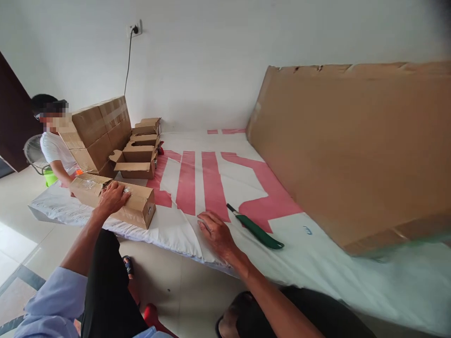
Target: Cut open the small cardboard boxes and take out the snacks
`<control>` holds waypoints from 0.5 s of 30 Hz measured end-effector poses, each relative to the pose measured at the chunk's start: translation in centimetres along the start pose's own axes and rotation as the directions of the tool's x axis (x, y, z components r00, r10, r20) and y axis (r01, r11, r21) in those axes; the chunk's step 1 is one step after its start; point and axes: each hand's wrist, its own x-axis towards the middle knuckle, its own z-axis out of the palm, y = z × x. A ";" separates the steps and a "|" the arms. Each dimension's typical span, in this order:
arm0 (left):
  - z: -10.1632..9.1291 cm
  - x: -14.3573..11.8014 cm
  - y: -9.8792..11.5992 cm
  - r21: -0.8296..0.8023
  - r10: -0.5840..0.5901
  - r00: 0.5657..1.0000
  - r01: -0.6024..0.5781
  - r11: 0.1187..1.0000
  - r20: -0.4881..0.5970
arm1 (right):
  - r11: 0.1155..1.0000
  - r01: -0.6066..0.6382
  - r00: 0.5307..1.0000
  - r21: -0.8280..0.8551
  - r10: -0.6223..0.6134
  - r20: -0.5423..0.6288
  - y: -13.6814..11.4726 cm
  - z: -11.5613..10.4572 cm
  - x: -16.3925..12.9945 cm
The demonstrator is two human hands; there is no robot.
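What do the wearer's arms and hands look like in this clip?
Both hands are bare: no gloves, rings or watch show on the left hand or the right hand. The left arm has a light blue sleeve pushed up above the elbow. The right forearm is bare; no sleeve shows on it.

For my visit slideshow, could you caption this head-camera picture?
Left hand rests on a taped cardboard box; right hand lies flat on the white-and-red sheet beside a green-handled knife.

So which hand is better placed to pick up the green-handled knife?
Right. The right hand lies flat beside the knife; the left hand rests on the cardboard box.
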 end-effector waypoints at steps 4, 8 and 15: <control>1.4 -0.6 0.6 -0.011 0.008 0.999 -0.009 1.000 -0.052 | 0.974 -0.115 0.985 -0.195 0.087 -0.146 3.6 -4.1 -0.6; 2.1 -0.9 1.4 -0.044 0.002 0.995 -0.007 0.999 -0.101 | 0.844 -0.323 0.946 -0.428 0.297 -0.128 7.3 -7.4 -2.2; 3.0 -2.0 3.5 -0.068 -0.031 0.988 0.021 0.997 -0.152 | 0.595 -0.532 0.751 -0.603 0.660 -0.012 7.8 -7.6 -3.1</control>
